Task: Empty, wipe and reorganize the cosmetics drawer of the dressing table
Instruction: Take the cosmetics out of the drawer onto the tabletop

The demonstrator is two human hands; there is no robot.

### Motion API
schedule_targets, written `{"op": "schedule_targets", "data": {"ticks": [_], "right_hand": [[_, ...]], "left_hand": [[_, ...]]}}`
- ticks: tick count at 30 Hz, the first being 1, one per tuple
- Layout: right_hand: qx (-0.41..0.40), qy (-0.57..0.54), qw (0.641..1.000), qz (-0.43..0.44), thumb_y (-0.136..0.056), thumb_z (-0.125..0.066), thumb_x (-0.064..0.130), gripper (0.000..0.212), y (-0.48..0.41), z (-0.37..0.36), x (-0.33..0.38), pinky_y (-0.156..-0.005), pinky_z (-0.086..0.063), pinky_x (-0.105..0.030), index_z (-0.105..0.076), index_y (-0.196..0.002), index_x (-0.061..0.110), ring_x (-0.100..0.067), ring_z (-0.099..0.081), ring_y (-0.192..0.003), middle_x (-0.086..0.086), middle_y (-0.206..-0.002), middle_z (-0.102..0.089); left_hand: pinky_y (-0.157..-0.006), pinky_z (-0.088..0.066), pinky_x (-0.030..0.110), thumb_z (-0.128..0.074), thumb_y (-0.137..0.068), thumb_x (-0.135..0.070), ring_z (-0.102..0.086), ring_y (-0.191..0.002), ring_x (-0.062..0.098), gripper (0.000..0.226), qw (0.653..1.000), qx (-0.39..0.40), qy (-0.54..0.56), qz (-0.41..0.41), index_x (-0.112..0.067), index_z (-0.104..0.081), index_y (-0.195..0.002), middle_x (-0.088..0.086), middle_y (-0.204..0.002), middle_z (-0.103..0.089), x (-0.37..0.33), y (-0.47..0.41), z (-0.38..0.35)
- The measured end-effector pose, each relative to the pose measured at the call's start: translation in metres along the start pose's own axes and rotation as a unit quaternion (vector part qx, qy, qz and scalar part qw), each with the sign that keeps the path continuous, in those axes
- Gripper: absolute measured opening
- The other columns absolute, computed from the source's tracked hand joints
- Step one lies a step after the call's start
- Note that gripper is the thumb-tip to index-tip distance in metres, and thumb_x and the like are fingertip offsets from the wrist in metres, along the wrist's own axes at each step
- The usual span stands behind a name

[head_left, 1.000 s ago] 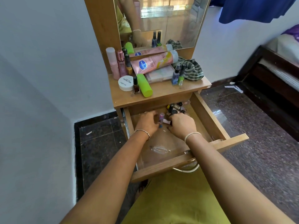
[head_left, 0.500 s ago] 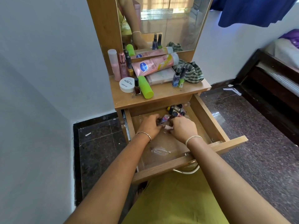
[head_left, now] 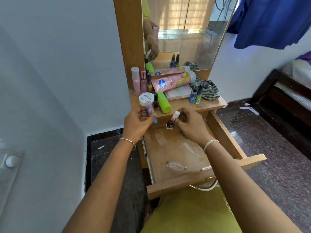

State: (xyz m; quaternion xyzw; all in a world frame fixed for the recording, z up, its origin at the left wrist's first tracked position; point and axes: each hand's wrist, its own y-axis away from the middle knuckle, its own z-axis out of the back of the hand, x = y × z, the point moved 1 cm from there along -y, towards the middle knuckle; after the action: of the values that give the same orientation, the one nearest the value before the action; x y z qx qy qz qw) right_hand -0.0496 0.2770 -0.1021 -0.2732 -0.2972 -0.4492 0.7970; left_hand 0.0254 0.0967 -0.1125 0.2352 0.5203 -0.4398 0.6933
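Observation:
The wooden drawer (head_left: 223,137) of the dressing table stands pulled out, its bottom covered by a clear, crumpled plastic liner (head_left: 175,153). Over its back edge my left hand (head_left: 136,125) grips a small bottle with a clear cap and blue base (head_left: 150,111). My right hand (head_left: 190,125) is closed on a dark nail polish bottle with a white cap (head_left: 173,119). On the tabletop (head_left: 210,102) lie a pink lotion tube (head_left: 173,81), a green cylinder (head_left: 164,102), a white jar (head_left: 145,98) and several nail polish bottles.
A striped cloth (head_left: 208,89) lies at the tabletop's right end, below the mirror (head_left: 185,31). A flat clear case (head_left: 178,94) sits under the tube. A white wall closes the left side. A dark bed frame (head_left: 282,105) and blue fabric (head_left: 272,21) are to the right.
Both hands have lifted out of the drawer's back part, each with a small bottle, and now hover at the tabletop's front edge. The camera has tilted slightly.

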Motion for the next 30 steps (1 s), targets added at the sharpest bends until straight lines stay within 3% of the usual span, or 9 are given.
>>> {"op": "schedule_targets", "data": {"ticks": [4, 6, 10, 15, 22, 30], "right_hand": [[-0.038, 0.012, 0.998, 0.056, -0.083, -0.068, 0.019, 0.024, -0.014, -0.008, 0.032, -0.071, -0.05, -0.032, -0.059, -0.106, 0.021, -0.01, -0.059, -0.078, 0.008, -0.088, -0.062], [-0.042, 0.037, 0.995, 0.082, -0.084, -0.066, 0.021, 0.028, -0.021, -0.014, 0.045, -0.07, -0.05, -0.032, -0.055, -0.11, 0.025, -0.012, -0.059, -0.078, 0.007, -0.089, -0.064], [-0.04, 0.088, 0.987, 0.128, -0.088, -0.063, 0.02, 0.032, -0.035, -0.028, 0.062, -0.072, -0.045, -0.03, -0.055, -0.118, 0.028, -0.016, -0.056, -0.091, 0.002, -0.1, -0.068], [-0.072, 0.153, 0.97, 0.176, -0.086, -0.065, 0.021, 0.025, -0.053, -0.038, 0.071, -0.075, -0.031, -0.029, -0.064, -0.111, 0.022, -0.02, -0.05, -0.096, 0.001, -0.095, -0.069], [-0.06, 0.224, 0.961, 0.152, -0.088, -0.063, 0.032, 0.023, -0.069, -0.048, 0.066, -0.09, -0.023, -0.037, -0.067, -0.111, 0.027, -0.021, -0.045, -0.114, 0.002, -0.117, -0.057], [-0.074, 0.236, 0.96, 0.128, -0.086, -0.065, 0.037, 0.023, -0.079, -0.051, 0.063, -0.089, -0.02, -0.041, -0.07, -0.106, 0.028, -0.023, -0.045, -0.115, 0.001, -0.119, -0.053]], "left_hand": [[-0.059, -0.044, 0.003, -0.077, -0.076, -0.024, -0.058, -0.077, -0.002, 0.031, 0.997, -0.065, -0.03, -0.001, -0.02, -0.06, -0.101, -0.014, -0.087, -0.061, 0.002, -0.024, 0.026], [-0.063, -0.043, 0.007, -0.077, -0.076, -0.023, -0.057, -0.08, 0.003, 0.031, 0.995, -0.081, -0.057, 0.003, -0.017, -0.063, -0.104, -0.008, -0.092, -0.063, 0.006, -0.039, 0.035], [-0.073, -0.047, 0.016, -0.075, -0.078, -0.02, -0.06, -0.084, 0.01, 0.032, 0.992, -0.091, -0.09, 0.005, -0.011, -0.066, -0.107, 0.001, -0.1, -0.068, 0.013, -0.065, 0.04], [-0.076, -0.046, 0.018, -0.074, -0.079, -0.017, -0.059, -0.085, 0.01, 0.033, 0.991, -0.079, -0.11, 0.002, -0.011, -0.066, -0.11, 0.003, -0.106, -0.068, 0.017, -0.083, 0.034], [-0.074, -0.044, 0.018, -0.075, -0.078, -0.016, -0.057, -0.08, 0.01, 0.035, 0.991, -0.068, -0.117, -0.002, -0.01, -0.066, -0.111, 0.005, -0.106, -0.069, 0.021, -0.095, 0.031], [-0.076, -0.046, 0.019, -0.075, -0.077, -0.019, -0.058, -0.082, 0.01, 0.038, 0.992, -0.064, -0.105, 0.009, -0.009, -0.065, -0.113, 0.005, -0.108, -0.069, 0.02, -0.094, 0.032]]}}
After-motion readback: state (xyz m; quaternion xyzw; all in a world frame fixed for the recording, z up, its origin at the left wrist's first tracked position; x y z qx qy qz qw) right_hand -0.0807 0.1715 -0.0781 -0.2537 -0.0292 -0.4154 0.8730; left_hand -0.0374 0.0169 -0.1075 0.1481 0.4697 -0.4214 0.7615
